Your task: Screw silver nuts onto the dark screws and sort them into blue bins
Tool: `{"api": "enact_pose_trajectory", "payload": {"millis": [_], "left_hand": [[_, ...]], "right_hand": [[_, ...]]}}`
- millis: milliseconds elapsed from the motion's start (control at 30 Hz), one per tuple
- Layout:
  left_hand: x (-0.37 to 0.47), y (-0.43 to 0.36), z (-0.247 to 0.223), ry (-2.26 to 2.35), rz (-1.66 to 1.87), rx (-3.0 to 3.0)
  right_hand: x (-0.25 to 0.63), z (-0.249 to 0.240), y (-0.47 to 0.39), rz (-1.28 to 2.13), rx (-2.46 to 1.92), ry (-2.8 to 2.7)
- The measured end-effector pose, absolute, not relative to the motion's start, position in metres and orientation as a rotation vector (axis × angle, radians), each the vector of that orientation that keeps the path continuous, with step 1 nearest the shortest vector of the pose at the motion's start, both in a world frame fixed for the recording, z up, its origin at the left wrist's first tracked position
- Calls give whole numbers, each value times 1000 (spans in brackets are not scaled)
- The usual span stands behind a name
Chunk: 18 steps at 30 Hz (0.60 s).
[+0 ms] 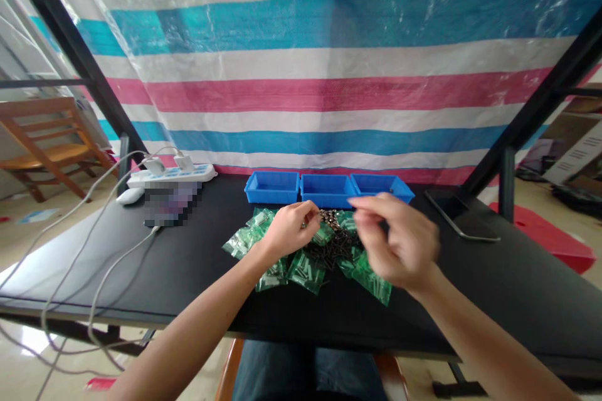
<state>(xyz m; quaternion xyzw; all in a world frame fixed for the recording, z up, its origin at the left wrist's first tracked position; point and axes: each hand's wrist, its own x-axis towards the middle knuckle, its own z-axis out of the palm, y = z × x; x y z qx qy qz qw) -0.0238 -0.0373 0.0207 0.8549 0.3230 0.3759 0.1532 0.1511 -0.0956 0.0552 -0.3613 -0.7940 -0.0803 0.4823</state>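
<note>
Over the black worktop [179, 263], left hand [289, 229] hovers on the pile of small dark parts [335, 244] and green packets [305, 270], grip pinched on something too small to identify. Right hand [397, 241] blurred, raised just beside; can't tell its grip. Blue bins [327, 190] behind.

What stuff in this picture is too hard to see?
Head view:
- Right hand: motion-blurred; anything pinched can't be told.
- Left hand: fingers curl over whatever it touches.
- Dark parts: too small to identify.
- Thing by the power strip: pixelated.
- Trays: contents mostly hidden by walls.
</note>
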Motion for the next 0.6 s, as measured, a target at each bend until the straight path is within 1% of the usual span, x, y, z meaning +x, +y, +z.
{"api": "enact_pose_trajectory", "payload": {"millis": [167,267,600], "left_hand": [[-26,-35,23,998,1061,2444],[-25,-36,23,973,1045,2469],[-20,-39,21,944,984,2507]], "right_hand": [[142,29,-65,-141,-980,-2112],[143,16,-66,-100,-1065,-2060],[146,14,-70,-137,-1068,-2034]]}}
